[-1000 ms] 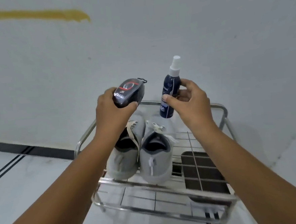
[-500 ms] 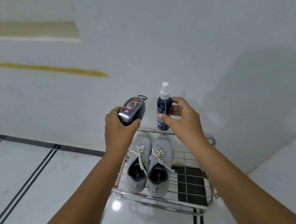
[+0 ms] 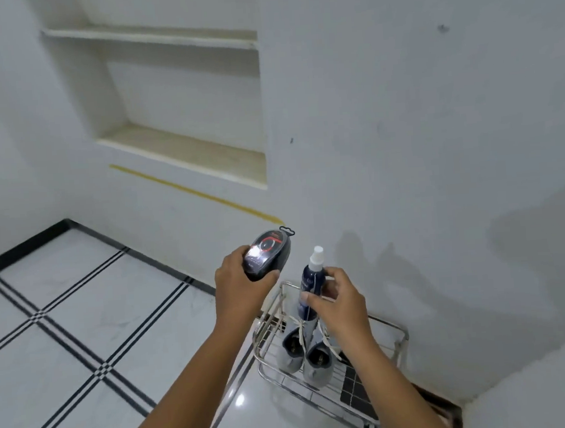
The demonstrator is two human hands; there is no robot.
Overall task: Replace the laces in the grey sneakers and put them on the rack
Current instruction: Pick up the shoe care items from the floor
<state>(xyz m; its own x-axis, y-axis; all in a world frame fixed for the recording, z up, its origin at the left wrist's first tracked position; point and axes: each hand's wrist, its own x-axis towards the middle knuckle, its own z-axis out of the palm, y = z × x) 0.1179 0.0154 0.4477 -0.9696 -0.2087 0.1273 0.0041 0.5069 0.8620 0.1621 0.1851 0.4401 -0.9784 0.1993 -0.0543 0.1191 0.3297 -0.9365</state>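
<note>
1. Grey fabric sneakers (image 3: 306,352) stand as a pair on the top tier of the wire rack (image 3: 333,392), toes toward the wall, pale laces (image 3: 302,333) threaded and trailing over the tongues.
2. Left hand (image 3: 241,292), above and to the left of the rack: fingers curled round a dark oval shoe brush in clear wrapping (image 3: 268,254), held up off the rack.
3. Right hand (image 3: 339,301), directly above the rack: thumb and fingers pinch a dark blue spray bottle (image 3: 310,287) with a white nozzle, upright, its base hanging just over the sneakers' toes.
4. Handling, as a judgement: the sneakers look light and soft-sided, so the uppers would give under pressure; the stiffer heel counter or the sole edge offers the surest hold. The laces are limp and best drawn by their tips.
5. Task state, as a judgement: the shoes sit laced on the rack, so little appears left to do.
6. Change from half a second before: the view has risen and drawn back, so the rack sits lower and smaller, and a wall niche (image 3: 179,97) above it now shows; both hands keep the same holds.
</note>
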